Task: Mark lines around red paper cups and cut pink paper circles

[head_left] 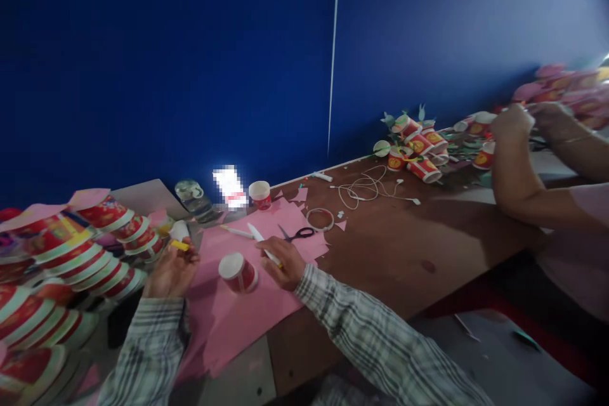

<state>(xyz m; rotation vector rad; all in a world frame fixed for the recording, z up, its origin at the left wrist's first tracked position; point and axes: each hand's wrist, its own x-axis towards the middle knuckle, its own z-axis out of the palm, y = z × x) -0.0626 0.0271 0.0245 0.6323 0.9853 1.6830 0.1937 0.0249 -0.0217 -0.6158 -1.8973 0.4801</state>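
Note:
In my right hand [284,263] is a slim white marker [267,250], its yellow end near my fingers. My left hand [172,269] is closed around a small yellow cap [179,245], palm turned partly up. Between the two hands a red-and-white paper cup [238,274] stands upside down on a pink paper sheet [238,336]. Black-handled scissors [299,234] lie on the sheet just beyond my right hand, near a second white pen [236,231]. Another paper cup [260,195] stands at the sheet's far edge.
Stacked paper cups [90,260] crowd the left side. A glass jar [194,200], a lit phone [230,188], a roll of tape [320,219] and white earphones [366,189] lie toward the blue partition [166,76]. Cup bundles [419,149] and a co-worker's arms [518,165] are at right.

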